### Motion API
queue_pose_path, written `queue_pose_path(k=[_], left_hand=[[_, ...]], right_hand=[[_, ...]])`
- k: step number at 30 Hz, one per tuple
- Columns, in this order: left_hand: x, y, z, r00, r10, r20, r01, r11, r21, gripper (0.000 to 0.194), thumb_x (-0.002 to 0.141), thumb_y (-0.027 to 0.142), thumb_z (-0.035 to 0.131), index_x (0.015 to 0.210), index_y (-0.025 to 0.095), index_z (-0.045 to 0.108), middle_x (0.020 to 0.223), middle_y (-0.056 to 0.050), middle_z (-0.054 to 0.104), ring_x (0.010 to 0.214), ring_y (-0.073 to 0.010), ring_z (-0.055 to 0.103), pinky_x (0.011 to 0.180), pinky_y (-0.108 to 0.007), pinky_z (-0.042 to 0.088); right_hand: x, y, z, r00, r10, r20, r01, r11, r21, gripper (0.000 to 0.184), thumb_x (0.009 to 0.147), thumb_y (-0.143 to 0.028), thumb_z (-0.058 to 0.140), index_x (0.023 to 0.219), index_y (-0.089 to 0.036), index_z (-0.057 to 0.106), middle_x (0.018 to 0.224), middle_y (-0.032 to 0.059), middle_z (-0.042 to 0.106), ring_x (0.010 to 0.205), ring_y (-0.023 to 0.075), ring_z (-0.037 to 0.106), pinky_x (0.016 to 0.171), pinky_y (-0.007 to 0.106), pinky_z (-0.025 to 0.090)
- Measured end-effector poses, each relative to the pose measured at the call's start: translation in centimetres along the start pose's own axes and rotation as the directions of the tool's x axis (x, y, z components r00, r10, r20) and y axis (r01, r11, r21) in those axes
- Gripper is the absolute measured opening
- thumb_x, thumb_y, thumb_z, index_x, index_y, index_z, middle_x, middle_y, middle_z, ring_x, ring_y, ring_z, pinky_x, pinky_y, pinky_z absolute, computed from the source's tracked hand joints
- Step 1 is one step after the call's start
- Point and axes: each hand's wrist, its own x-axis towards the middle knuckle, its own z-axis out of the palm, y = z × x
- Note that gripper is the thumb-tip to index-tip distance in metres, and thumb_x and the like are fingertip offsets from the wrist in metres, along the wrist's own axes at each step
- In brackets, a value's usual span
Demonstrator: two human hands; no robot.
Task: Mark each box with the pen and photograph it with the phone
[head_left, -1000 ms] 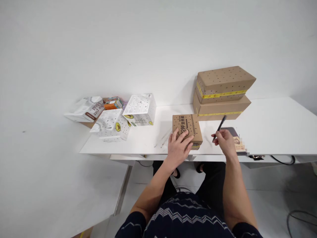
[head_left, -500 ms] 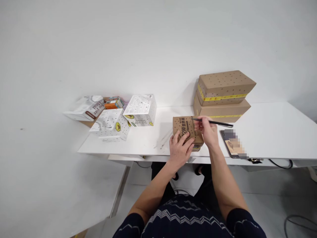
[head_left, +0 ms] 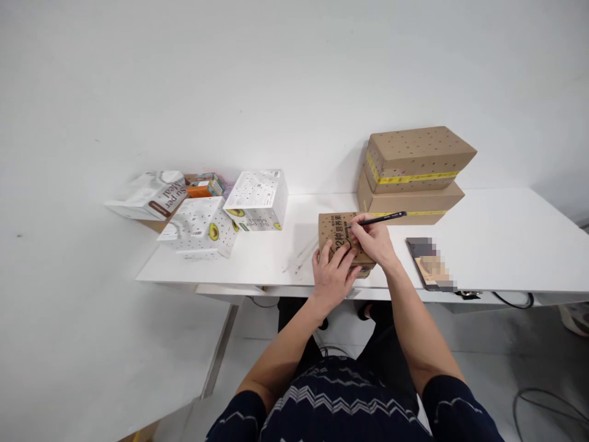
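A brown cardboard box (head_left: 327,228) printed with dark characters and specks lies near the table's front edge. My left hand (head_left: 332,273) rests on its lower left part, fingers spread over the printed top. My right hand (head_left: 375,241) is closed around a black pen (head_left: 384,218) above the right side of the same box. The pen slants, its rear end pointing right and its tip at the print on the box top. Whether the tip touches the cardboard I cannot tell. Both hands cover part of the lettering.
Two brown cartons with yellow tape, an upper one (head_left: 418,147) and a lower one (head_left: 405,202), are stacked at the back. White boxes with avocado prints (head_left: 257,196) and a small orange box (head_left: 202,187) stand left. A phone (head_left: 423,261) lies right on the white table (head_left: 506,245).
My right hand has shifted left and slightly down over the box, bringing the pen tip farther in from the box's right edge. The left hand keeps its place on the box. The view has shifted slightly.
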Motion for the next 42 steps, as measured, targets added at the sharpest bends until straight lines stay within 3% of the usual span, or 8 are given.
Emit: queue_pose_path(k=[9,16,42], left_hand=[[-0.20,-0.09,0.21,1.000,-0.010,0.013,0.010,1.000,-0.002,0.044,0.087,0.040,0.058,0.130,0.030,0.058,0.128,-0.006,0.064,0.129,-0.0356,0.044,0.104,-0.053,0.030],[-0.15,-0.09,0.20,1.000,-0.018,0.011,0.018,0.999,-0.039,0.045,0.087,0.039,0.059,0.130,0.030,0.058,0.127,-0.005,0.065,0.129,-0.0367,0.044,0.104,-0.053,0.028],[-0.06,-0.02,0.24,0.999,0.034,-0.041,-0.030,0.995,0.097,0.039,0.087,0.041,0.057,0.122,0.025,0.064,0.124,-0.005,0.066,0.127,-0.0327,0.046,0.102,-0.049,0.032]], right_hand=[[-0.42,0.64,0.36,0.990,-0.068,-0.126,0.048,0.987,-0.151,0.018,0.082,-0.037,0.053,0.077,-0.020,0.057,0.059,-0.0034,0.056,0.051,0.0110,0.050,0.052,0.023,0.040],[-0.43,0.03,0.42,0.990,-0.119,-0.076,0.090,0.946,-0.310,0.019,0.084,-0.034,0.050,0.073,-0.020,0.057,0.056,-0.0036,0.053,0.051,0.0107,0.049,0.054,0.023,0.039],[-0.24,-0.01,0.46,0.995,-0.101,-0.017,0.088,0.928,-0.361,0.017,0.084,-0.032,0.049,0.073,-0.020,0.055,0.053,-0.0049,0.052,0.049,0.0106,0.048,0.053,0.023,0.037]])
